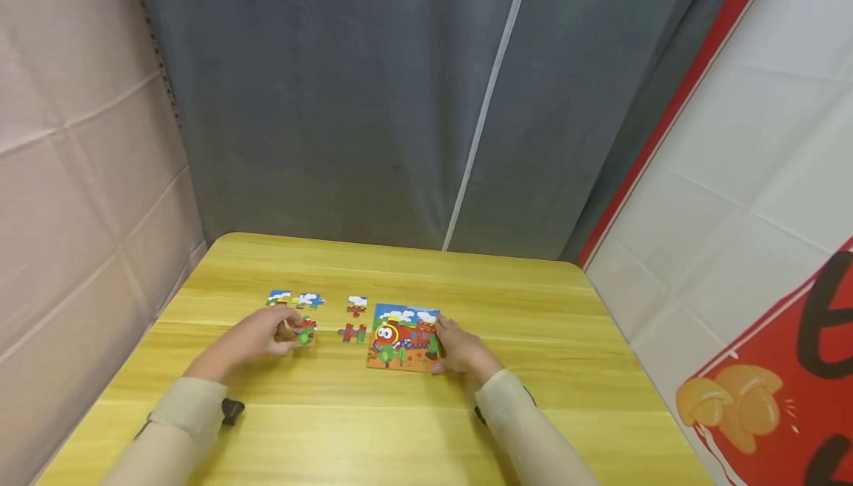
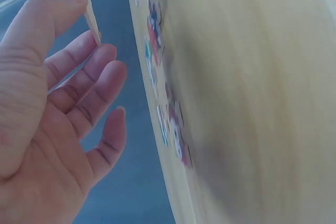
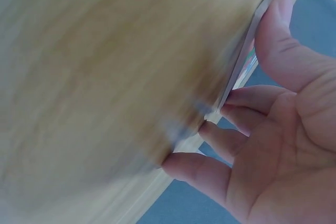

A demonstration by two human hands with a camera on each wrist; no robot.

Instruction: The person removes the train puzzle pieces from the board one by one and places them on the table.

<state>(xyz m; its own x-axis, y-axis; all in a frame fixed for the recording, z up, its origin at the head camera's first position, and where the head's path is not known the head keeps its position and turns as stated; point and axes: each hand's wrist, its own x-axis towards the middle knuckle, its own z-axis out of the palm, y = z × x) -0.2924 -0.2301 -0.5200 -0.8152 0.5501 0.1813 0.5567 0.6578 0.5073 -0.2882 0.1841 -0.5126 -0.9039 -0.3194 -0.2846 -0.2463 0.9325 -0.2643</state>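
My left hand (image 1: 269, 330) pinches a jigsaw piece (image 1: 305, 332) in red, green and orange. The left wrist view shows that piece edge-on as a thin pale strip (image 2: 90, 14) between thumb and fingertips, the other fingers loosely bent. Just beyond this hand lie two blue-and-white jigsaw pieces, one at the left (image 1: 278, 296) and one beside it (image 1: 309, 299). My right hand (image 1: 461, 349) rests at the right edge of a square train picture (image 1: 403, 338) lying on the table, its thumb and fingertips spread along that edge. The right wrist view shows fingertips (image 3: 228, 98) right at the edge.
Between the hands lie two more pieces: a cloud piece (image 1: 357, 305) farther back and a red-and-green piece (image 1: 353, 333) nearer. Everything lies on a yellow wood-grain table (image 1: 346, 419). A grey curtain (image 1: 320, 115) hangs behind it, with pale walls at both sides.
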